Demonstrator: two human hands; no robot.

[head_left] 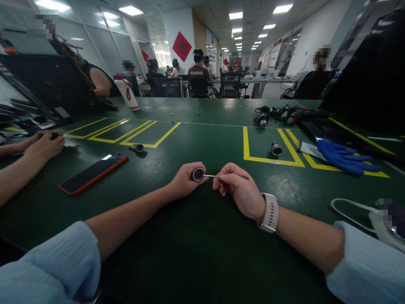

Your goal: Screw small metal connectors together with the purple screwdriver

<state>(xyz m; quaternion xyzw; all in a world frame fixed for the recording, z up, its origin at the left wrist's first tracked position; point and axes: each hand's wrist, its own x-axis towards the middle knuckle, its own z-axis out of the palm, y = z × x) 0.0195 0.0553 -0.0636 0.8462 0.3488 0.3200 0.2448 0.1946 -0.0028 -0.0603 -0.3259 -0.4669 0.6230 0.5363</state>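
Observation:
My left hand [183,182] is closed around a round metal connector [198,174], its dark open end facing me. Between the fingers of my right hand [240,188] is a thin screwdriver [210,176], most of its handle hidden by the palm. Its slim shaft points left, and the tip meets the rim of the connector; whether it presses on a screw I cannot make out. Both hands are just above the green table [202,253]. A similar metal connector [276,148] rests inside a yellow-taped area to the right, and another connector [137,147] lies to the left.
A phone in a red case [94,173] lies left of my hands, near another person's hands [44,147]. At right are a blue glove [340,156], a white cable [351,202] and a cluster of connectors with cables [262,120]. A white cup [127,95] stands farther back.

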